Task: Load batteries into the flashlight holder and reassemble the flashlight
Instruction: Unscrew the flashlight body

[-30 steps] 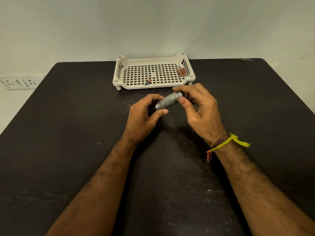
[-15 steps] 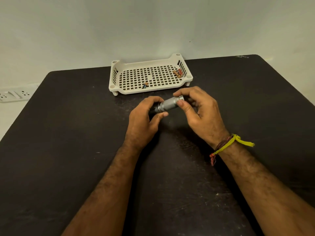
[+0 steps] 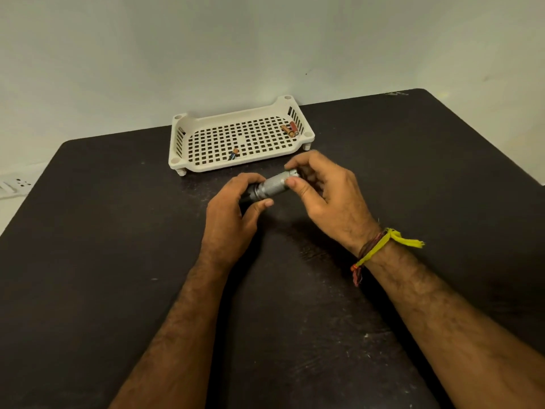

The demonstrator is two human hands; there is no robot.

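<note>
Holding: you kept the silver flashlight (image 3: 272,185) lifted just above the black table (image 3: 88,261), near its far edge and just in front of the tray, probably so both hands could turn it freely.
Left hand: your left hand (image 3: 233,216) curled round the flashlight's dark head end, thumb under it, likely as the steady anchor.
Right hand: your right hand (image 3: 324,199) pinched the tail end between thumb and forefinger, a grip that suited twisting a cap on; whether the cap was fully seated could not be told.
Tilt: the body lay nearly level, tail end slightly farther from you.
Tray: the white perforated tray (image 3: 206,168) sat at the table's far edge, holding two batteries (image 3: 290,129) in its far right corner and one battery (image 3: 233,154) near its front rim, within easy reach.
Stage: you looked to be on the reassembly.
</note>
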